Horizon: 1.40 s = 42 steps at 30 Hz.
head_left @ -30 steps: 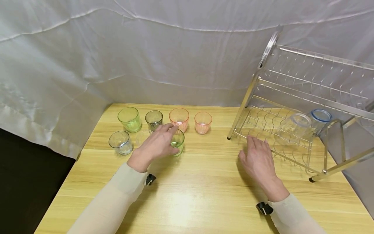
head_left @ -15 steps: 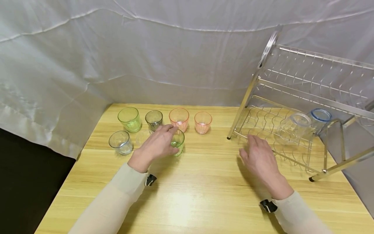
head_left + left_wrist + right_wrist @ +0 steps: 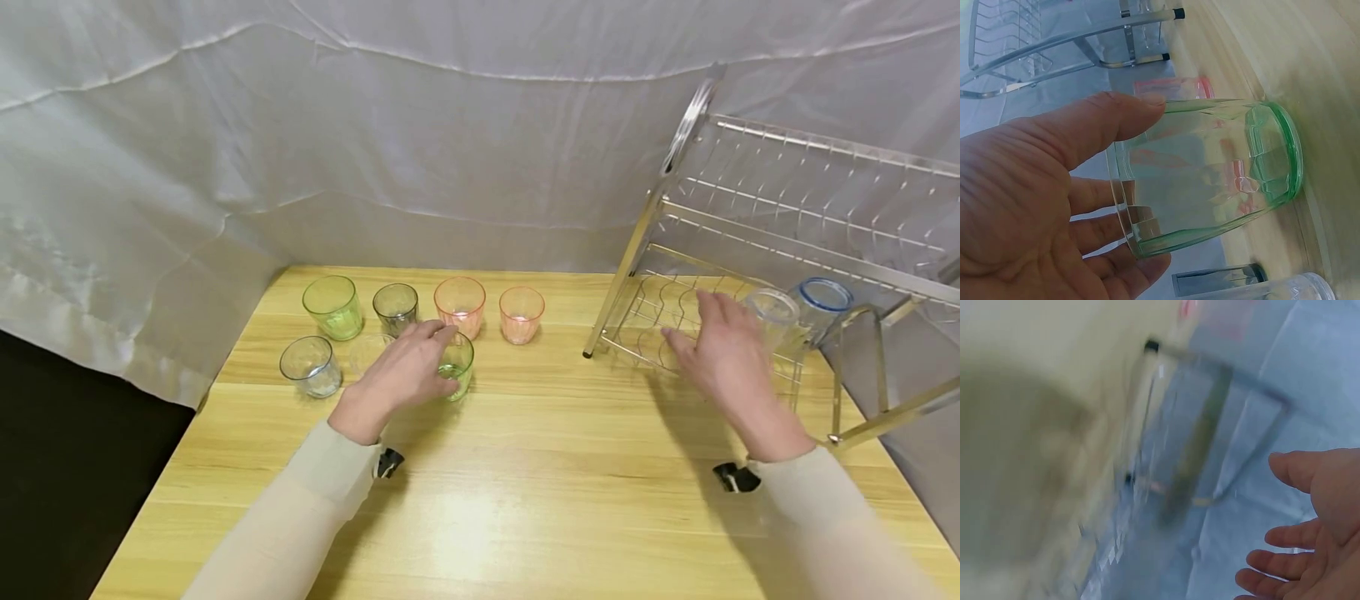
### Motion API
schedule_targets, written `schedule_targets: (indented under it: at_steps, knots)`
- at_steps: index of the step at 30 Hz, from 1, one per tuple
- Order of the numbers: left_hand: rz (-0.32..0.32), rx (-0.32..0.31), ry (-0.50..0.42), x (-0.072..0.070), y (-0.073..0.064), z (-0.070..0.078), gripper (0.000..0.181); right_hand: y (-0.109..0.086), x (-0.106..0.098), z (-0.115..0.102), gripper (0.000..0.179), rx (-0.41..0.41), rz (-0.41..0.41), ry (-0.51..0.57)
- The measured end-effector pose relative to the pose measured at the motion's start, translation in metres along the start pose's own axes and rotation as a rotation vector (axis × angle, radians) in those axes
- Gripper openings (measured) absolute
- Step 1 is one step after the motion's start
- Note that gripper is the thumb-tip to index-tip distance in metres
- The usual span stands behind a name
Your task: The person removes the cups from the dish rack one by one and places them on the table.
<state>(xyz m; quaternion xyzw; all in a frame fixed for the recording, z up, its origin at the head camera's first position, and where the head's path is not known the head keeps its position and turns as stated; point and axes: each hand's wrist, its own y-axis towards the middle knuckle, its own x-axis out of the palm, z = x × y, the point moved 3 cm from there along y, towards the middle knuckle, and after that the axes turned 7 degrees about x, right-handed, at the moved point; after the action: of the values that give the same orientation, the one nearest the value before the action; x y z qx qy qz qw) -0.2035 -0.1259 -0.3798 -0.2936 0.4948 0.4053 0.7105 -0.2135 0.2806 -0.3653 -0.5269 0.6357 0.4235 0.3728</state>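
My left hand (image 3: 397,371) grips a small light-green glass (image 3: 463,368) standing upright on the wooden table. The left wrist view shows the thumb on one side of that green glass (image 3: 1210,169) and the fingers on the other, near its rim. Over the lower shelf of a metal dish rack (image 3: 641,242), my right hand (image 3: 731,362) reaches out with fingers spread and holds nothing. Just beyond it sits a clear glass (image 3: 774,307), partly hidden by the hand. Beside that is a blue-rimmed glass (image 3: 825,295). The right wrist view is blurred.
Left of my left hand are a bigger green glass (image 3: 336,312), a dark grey glass (image 3: 395,308), a blue-tinted glass (image 3: 311,371) and a partly covered clear glass (image 3: 365,350). Two pink glasses, one larger (image 3: 460,304), one smaller (image 3: 521,317), stand behind. Grey cloth (image 3: 465,167) hangs behind.
My right hand has moved from the rack's front edge forward and right, over the lower shelf towards the clear glass. My left hand and the green glass have stayed in place.
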Motion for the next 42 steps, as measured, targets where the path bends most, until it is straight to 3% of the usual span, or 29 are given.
schedule_targets:
  at_steps: [3,9,18,42]
  knots:
    - [0.002,-0.001,0.001,0.0,-0.001,0.0,0.089,0.015,-0.014,0.013,0.084,0.027,0.022,-0.04]
    - [0.007,0.0,0.001,0.0,-0.001,0.0,0.088,0.037,-0.031,0.045,0.095,0.205,-0.045,-0.11]
    - [0.0,-0.012,-0.011,0.001,0.0,0.001,0.088,0.046,-0.027,0.08,0.105,0.327,-0.14,-0.137]
    - [-0.01,-0.032,-0.011,0.002,0.0,-0.001,0.09,0.06,-0.019,0.074,0.08,0.248,-0.125,-0.116]
